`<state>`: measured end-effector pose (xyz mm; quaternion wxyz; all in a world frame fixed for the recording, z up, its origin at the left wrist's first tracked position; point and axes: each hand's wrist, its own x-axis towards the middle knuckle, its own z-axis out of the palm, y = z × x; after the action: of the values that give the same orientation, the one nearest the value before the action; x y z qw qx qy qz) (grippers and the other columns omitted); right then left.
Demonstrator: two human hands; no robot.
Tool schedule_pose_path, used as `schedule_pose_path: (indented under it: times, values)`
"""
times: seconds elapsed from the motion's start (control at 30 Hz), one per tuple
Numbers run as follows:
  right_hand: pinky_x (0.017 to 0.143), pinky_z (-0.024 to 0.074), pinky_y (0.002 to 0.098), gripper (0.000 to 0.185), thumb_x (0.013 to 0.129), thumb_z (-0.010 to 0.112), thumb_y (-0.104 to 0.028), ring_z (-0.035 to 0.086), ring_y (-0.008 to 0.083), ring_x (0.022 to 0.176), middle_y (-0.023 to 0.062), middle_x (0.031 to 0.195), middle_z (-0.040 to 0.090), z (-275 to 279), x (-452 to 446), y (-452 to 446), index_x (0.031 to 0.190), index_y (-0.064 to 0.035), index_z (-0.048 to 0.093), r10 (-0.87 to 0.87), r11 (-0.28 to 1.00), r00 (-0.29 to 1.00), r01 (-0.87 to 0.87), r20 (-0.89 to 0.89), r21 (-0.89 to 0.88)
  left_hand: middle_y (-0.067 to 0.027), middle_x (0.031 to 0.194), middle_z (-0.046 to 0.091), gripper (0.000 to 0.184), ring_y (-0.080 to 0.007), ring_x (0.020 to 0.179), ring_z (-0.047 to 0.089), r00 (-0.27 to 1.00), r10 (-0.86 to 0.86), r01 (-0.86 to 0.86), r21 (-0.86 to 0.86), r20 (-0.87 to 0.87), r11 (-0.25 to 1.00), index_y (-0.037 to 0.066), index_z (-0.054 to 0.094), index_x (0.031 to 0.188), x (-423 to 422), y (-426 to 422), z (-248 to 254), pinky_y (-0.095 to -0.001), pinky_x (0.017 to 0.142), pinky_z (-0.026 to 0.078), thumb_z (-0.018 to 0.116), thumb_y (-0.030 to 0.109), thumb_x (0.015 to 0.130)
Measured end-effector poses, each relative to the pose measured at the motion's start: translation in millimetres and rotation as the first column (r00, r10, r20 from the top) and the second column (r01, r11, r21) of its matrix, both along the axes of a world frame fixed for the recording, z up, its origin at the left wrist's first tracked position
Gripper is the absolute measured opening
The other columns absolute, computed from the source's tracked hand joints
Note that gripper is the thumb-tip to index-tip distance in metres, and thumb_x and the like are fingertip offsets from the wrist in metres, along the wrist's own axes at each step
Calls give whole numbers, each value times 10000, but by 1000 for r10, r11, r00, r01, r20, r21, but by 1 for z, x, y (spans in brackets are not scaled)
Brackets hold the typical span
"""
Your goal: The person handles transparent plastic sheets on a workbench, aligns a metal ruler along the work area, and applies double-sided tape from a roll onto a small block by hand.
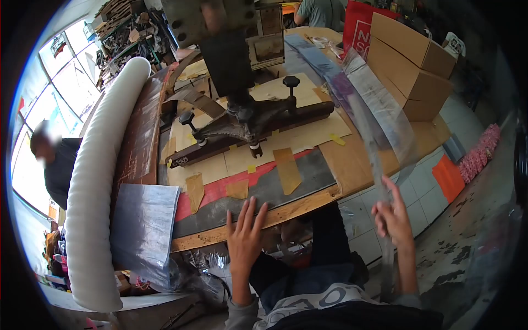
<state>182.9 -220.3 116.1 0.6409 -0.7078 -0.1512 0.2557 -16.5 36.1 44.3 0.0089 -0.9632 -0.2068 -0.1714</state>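
Note:
My left hand (246, 234) lies palm down, fingers spread, on the wooden front edge (286, 217) of the work board and its dark grey surface (212, 214). My right hand (395, 217) is wrapped round a long grey bar (374, 159) that runs up and away at my right; its index finger is partly extended. Ahead of both hands, a dark metal press head (228, 60) carries a crossbar (264, 132) with two black knobs. Beneath it are pale sheets (225, 162), a red strip (223, 192) and pieces of brown tape (287, 169).
A long white foam roll (99, 181) runs along the left side, beside a plastic-covered sheet (144, 220). Cardboard boxes (410, 69) and clear plastic (385, 104) are at the right. One person (58, 159) is at the left, another (322, 12) at the back.

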Motion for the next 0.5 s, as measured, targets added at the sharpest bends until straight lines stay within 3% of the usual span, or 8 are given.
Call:
schedule_pose_path:
  times: [0.1, 0.23, 0.4, 0.47, 0.5]
  values:
    - [321, 352, 215, 555, 876, 494, -36, 418, 52, 442, 13, 645, 470, 13, 62, 24, 1384, -163, 310, -32, 999, 989, 35, 145, -18, -53, 1406, 394, 728, -204, 1291, 381, 999, 44, -44, 74, 1, 996, 221, 447, 1329, -13, 5, -9, -465, 1085, 222, 723, 185, 656]
    - [350, 386, 234, 530, 841, 512, -11, 429, 66, 442, 9, 642, 463, 14, 178, 86, 1333, -123, 351, 143, 989, 932, -119, 332, -93, -52, 1408, 394, 702, -181, 1270, 412, 976, 211, -209, -39, 50, 977, 223, 458, 1318, -19, 4, 2, -455, 1078, 243, 677, 106, 661]
    - [513, 466, 284, 508, 821, 520, 2, 537, 126, 541, 51, 694, 523, 10, 295, 182, 1292, -96, 358, 414, 910, 793, -362, 448, -201, -53, 1364, 456, 665, -189, 1252, 437, 935, 315, -320, 5, 164, 947, 202, 514, 1271, -19, 14, -9, -420, 1057, 281, 605, 31, 635]
    - [576, 483, 318, 508, 798, 527, 10, 583, 167, 597, 80, 720, 553, -1, 335, 215, 1271, -87, 368, 472, 881, 765, -412, 438, -232, -53, 1353, 469, 644, -190, 1242, 450, 926, 341, -343, -16, 162, 939, 199, 529, 1257, -16, 13, -7, -419, 1050, 288, 586, 20, 641]
    - [601, 484, 331, 507, 779, 527, 13, 595, 195, 631, 98, 728, 560, -13, 356, 228, 1255, -79, 379, 493, 868, 652, -326, 576, -374, -52, 1348, 475, 634, -190, 1237, 457, 923, 350, -351, -25, 159, 936, 198, 536, 1250, -16, 13, -5, -418, 1046, 292, 577, 15, 644]
